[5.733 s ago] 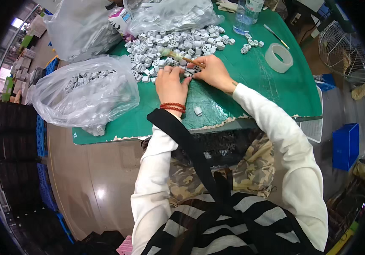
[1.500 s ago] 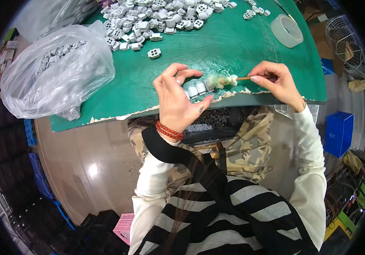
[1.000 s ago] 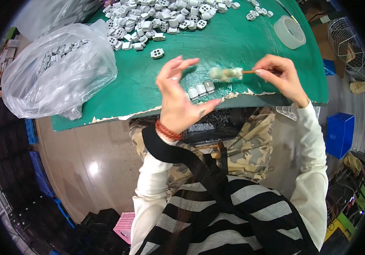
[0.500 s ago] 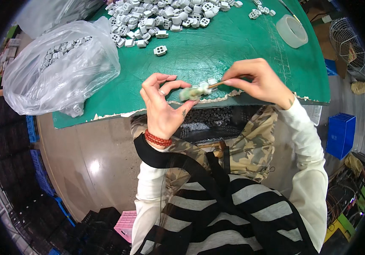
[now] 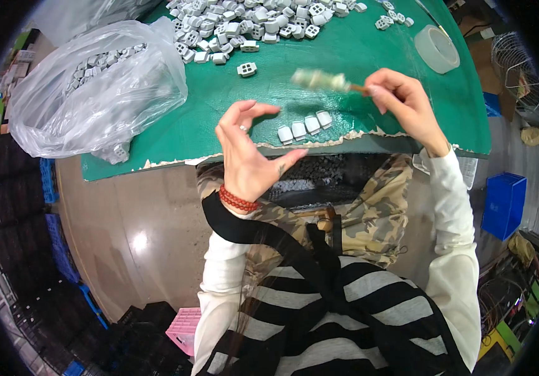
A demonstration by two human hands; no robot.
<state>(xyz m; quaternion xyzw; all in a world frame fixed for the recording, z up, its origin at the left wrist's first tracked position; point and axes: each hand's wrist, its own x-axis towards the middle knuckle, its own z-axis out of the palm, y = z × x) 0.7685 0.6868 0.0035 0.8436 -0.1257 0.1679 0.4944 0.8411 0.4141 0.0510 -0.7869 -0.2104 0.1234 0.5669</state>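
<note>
My right hand (image 5: 404, 103) pinches the end of a thin wooden stick (image 5: 358, 88) with a pale, greenish-white thick head, which is smeared by motion. The stick is raised above the green table, its head pointing left. Below it, a short slanting row of several small grey-white plastic parts (image 5: 299, 130) sits close to the table's front edge. Just left of that row is my left hand (image 5: 241, 150), thumb and fingers spread wide with nothing between them. A single grey part with square holes (image 5: 247, 69) lies farther back on the table.
A large heap of similar grey parts (image 5: 244, 28) covers the back of the green table (image 5: 369, 50). To the left, a clear plastic bag (image 5: 119, 94) holds more. A roll of clear tape (image 5: 437, 49) lies back right. Beneath the table edge is a dark container of parts (image 5: 313, 178).
My right hand has lifted the stick up and away from my left hand. My left hand's fingers have opened wider, and the row of parts is now uncovered.
</note>
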